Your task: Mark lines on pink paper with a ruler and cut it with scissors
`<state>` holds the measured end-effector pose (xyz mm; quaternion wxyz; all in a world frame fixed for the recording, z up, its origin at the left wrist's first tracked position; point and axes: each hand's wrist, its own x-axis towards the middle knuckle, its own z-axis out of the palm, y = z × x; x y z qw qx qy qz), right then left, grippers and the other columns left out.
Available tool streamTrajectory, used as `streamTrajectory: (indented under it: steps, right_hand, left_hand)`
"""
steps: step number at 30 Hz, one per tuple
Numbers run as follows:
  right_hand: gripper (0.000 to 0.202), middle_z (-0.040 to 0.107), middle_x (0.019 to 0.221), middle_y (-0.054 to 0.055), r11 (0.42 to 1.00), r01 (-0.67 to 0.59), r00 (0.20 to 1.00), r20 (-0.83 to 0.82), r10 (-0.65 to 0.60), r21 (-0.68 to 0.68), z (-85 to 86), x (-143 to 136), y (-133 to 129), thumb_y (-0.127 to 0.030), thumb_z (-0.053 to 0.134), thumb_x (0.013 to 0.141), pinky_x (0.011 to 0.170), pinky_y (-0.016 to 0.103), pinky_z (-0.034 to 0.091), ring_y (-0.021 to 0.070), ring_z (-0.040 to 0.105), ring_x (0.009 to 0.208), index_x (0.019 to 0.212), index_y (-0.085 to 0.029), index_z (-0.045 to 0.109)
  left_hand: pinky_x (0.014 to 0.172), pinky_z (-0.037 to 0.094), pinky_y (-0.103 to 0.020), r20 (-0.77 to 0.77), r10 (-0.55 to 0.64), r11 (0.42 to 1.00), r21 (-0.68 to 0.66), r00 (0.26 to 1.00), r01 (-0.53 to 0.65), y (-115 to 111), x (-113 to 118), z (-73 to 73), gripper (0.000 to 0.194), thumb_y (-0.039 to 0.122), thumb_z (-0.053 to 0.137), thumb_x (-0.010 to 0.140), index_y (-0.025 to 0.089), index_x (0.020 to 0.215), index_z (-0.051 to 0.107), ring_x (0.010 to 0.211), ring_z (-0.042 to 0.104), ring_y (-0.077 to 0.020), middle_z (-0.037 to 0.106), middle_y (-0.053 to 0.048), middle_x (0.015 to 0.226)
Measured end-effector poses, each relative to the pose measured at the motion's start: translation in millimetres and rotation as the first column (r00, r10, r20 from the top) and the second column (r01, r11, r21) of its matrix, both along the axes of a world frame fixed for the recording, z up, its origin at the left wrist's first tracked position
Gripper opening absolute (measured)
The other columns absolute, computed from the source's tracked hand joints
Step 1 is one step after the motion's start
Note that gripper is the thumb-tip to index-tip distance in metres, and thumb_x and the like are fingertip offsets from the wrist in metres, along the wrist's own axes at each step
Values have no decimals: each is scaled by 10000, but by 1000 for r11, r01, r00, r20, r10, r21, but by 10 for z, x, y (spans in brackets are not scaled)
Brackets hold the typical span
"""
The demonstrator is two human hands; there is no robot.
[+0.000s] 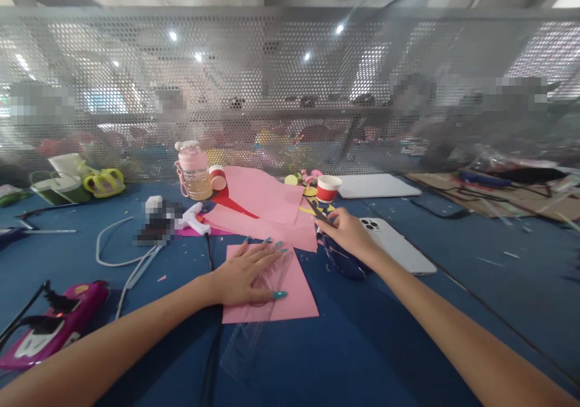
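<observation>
My left hand [247, 274] lies flat with fingers spread. Under it are a clear plastic ruler [244, 340] with cut-out shapes and a small pink paper sheet [299, 301]. The ruler lies slanted, its near end jutting past the paper onto the blue table. My right hand [348, 232] is closed around a dark slim tool [319, 212], whose exact kind I cannot make out. It is held over the yellow scraps, right of the larger pink sheets [267, 195]. A dark blue looped object [347, 262] lies below my right wrist.
A white phone [399, 244], a silver laptop [378, 186] and a red-white paper cup [328, 188] stand around my right hand. Left are a white glue gun [194, 218], a pink bottle [194, 170] and a magenta power strip [58, 325] with cables. A perforated metal screen [272, 93] borders the back.
</observation>
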<state>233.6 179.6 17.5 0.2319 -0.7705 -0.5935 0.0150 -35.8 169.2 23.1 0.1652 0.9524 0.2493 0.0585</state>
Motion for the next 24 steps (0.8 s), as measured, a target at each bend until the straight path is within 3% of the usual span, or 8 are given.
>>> streamTrajectory:
  steps: [3,7,11,15,17,20,22,24]
  right_hand:
    - [342,677,788,152,997,69,997,40,-70,40,25,55,-1,-436,474,824,592,305,429,285,651,776,955,-121,503]
    - [364,662,760,211,968,251,956,164,-245,-17,-15,133,-15,-366,499,817,574,341,431,321,641,745,973,-39,528]
    - [372,617,872,292,961,276,938,216,-269,1,-59,78,-50,-311,494,815,641,399,431,369,595,846,980,20,534]
    - [289,557,969,287,983,119,923,349,-160,137,-61,-41,-71,-260,395,853,702,458,389,402,495,949,942,-33,551]
    - [256,568,908,229,992,-13,930,367,-34,126,-84,-83,-60,-265,419,844,714,426,382,356,500,894,935,-68,554]
    - [229,568,868,156,994,-93,945,321,71,54,-149,-113,-25,-278,500,802,707,360,386,297,513,826,967,-127,550]
    - [219,562,866,144,994,-106,952,290,94,27,-187,-113,-4,-224,519,779,692,331,387,280,524,804,978,-137,548]
    - [231,556,860,152,992,-124,959,257,117,10,-207,-102,7,-141,510,760,695,326,387,277,533,795,987,-120,548]
  left_hand:
    - [1083,44,-529,2,27,1000,-11,1000,-27,-9,6,10,733,574,466,806,250,1410,205,1359,184,-276,257,-96,1463]
    - [1063,42,-582,-39,84,995,-42,996,-85,-21,14,57,731,545,441,827,222,1420,162,1365,140,-300,202,-107,1479]
    - [1025,58,-648,-65,163,987,13,985,-162,-23,28,55,712,563,378,843,214,1421,151,1367,97,-326,180,-107,1486]
    - [998,96,-678,-60,294,950,123,954,-286,-67,79,-9,708,558,338,855,136,1406,202,1358,85,-368,206,-180,1469]
    - [976,123,-699,-39,367,919,172,930,-355,-130,118,-27,727,552,342,854,82,1395,221,1348,50,-411,223,-233,1450]
    - [959,100,-722,37,450,866,226,892,-446,-269,164,2,823,631,321,821,44,1390,221,1332,-22,-451,187,-272,1448]
    - [1001,67,-677,11,333,919,219,943,-327,-358,175,54,850,659,298,811,57,1403,193,1343,-36,-415,133,-253,1466]
    - [1034,35,-629,-79,61,988,148,995,-49,-418,171,109,841,656,306,813,110,1426,118,1362,-6,-354,80,-201,1485]
